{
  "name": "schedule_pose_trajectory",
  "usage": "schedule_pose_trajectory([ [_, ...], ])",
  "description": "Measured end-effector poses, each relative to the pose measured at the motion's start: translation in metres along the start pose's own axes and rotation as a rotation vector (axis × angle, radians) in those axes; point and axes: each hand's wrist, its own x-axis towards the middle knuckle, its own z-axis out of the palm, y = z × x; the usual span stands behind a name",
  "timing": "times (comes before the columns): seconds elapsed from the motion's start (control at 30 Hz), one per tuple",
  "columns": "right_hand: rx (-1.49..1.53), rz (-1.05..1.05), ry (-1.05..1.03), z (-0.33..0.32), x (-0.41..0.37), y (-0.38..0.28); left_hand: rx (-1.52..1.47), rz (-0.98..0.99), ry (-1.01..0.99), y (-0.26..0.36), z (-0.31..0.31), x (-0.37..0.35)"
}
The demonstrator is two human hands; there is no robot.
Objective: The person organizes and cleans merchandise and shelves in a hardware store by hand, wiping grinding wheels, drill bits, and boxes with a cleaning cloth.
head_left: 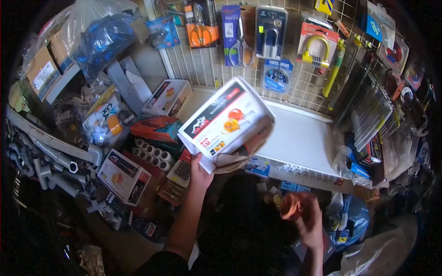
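My left hand [198, 170] grips the lower left corner of a white cardboard box [216, 122] printed with pictures of tape measures and "5M". The box is tilted in front of me, above the shelf, and its lower right side looks open, with brown cardboard showing. Low on the right, my right hand [311, 223] is closed around a crumpled orange-brown cloth [291, 205]; motion blurs its fingers a little. Beneath the raised box lies a bare white shelf [294, 145].
Packaged scissors [239, 43] and padlocks [270, 34] hang on a wire grid behind the shelf. Similar boxes stand at the back [168, 96] and at the lower left [123, 177]. Grey pipe fittings [55, 156] crowd the left; a blue plastic bag [354, 216] sits lower right.
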Motion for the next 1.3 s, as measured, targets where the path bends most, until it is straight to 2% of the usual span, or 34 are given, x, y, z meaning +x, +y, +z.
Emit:
schedule_pose_trajectory([
  [0.07,-0.272,-0.196,0.047,0.004,0.028,-0.028,0.117,0.006,-0.046,-0.015,0.000,-0.015],
  [0.1,-0.547,-0.433,0.091,0.010,0.047,-0.048,0.136,-0.025,-0.094,-0.021,-0.002,-0.022],
  [0.17,-0.601,-0.462,0.132,0.029,0.071,-0.064,0.140,-0.140,-0.065,-0.032,-0.002,-0.037],
  [0.23,-0.768,-0.702,0.152,0.042,0.109,-0.048,0.184,-0.112,-0.118,-0.042,-0.001,-0.047],
  [0.3,-1.187,-0.781,0.126,0.046,0.137,-0.030,0.218,-0.048,-0.111,-0.035,0.017,-0.056],
  [0.4,-1.257,-0.268,-0.066,0.068,0.135,-0.006,0.206,0.026,0.001,-0.026,0.024,-0.051],
  [0.43,-1.213,-0.404,-0.019,0.077,0.133,0.005,0.192,0.046,0.059,-0.022,0.023,-0.049],
  [0.5,-1.083,-0.310,-0.219,0.086,0.129,0.005,0.291,0.108,0.028,-0.017,0.022,-0.047],
  [0.57,-0.625,-0.410,-0.460,0.101,0.131,0.015,0.371,0.133,0.036,-0.027,0.021,-0.053],
  [0.6,-0.798,-0.233,-0.542,0.111,0.127,0.011,0.432,0.131,0.031,-0.035,0.011,-0.056],
  [0.63,-0.616,-0.276,-0.543,0.121,0.127,0.012,0.581,0.185,-0.018,-0.029,0.025,-0.060],
  [0.7,-0.259,-0.358,-0.530,0.136,0.130,0.015,0.503,0.086,0.024,-0.039,0.024,-0.070],
  [0.73,-0.384,-0.363,-0.551,0.137,0.130,0.014,0.428,0.023,0.044,-0.042,0.023,-0.075],
  [0.77,-0.407,-0.455,-0.481,0.141,0.131,0.017,0.353,-0.038,0.069,-0.046,0.023,-0.079],
  [0.83,-0.451,-0.640,-0.342,0.147,0.139,0.033,0.384,0.069,-0.014,-0.053,0.020,-0.078],
  [0.87,-0.437,-0.555,-0.374,0.146,0.145,0.041,0.460,0.115,-0.015,-0.059,0.016,-0.076],
  [0.9,-0.589,-0.772,-0.292,0.140,0.157,0.035,0.484,0.055,0.012,-0.066,0.005,-0.082],
  [0.97,-0.961,-0.972,-0.106,0.123,0.182,0.030,0.462,-0.017,0.046,-0.062,0.005,-0.092],
  [1.03,-1.243,-0.880,-0.088,0.095,0.198,0.033,0.452,0.035,0.026,-0.049,0.009,-0.095],
  [1.07,-1.277,-0.726,-0.103,0.086,0.194,0.032,0.420,0.045,-0.009,-0.037,0.012,-0.090],
  [1.1,-1.260,-0.691,-0.126,0.081,0.189,0.033,0.376,0.023,0.056,-0.035,0.009,-0.089],
  [1.17,-1.437,-0.680,-0.139,0.076,0.173,0.058,0.211,-0.009,0.193,-0.039,-0.015,-0.083],
  [1.3,-1.445,-0.350,-0.318,0.077,0.147,0.078,0.412,0.172,0.121,-0.026,0.005,-0.071],
])
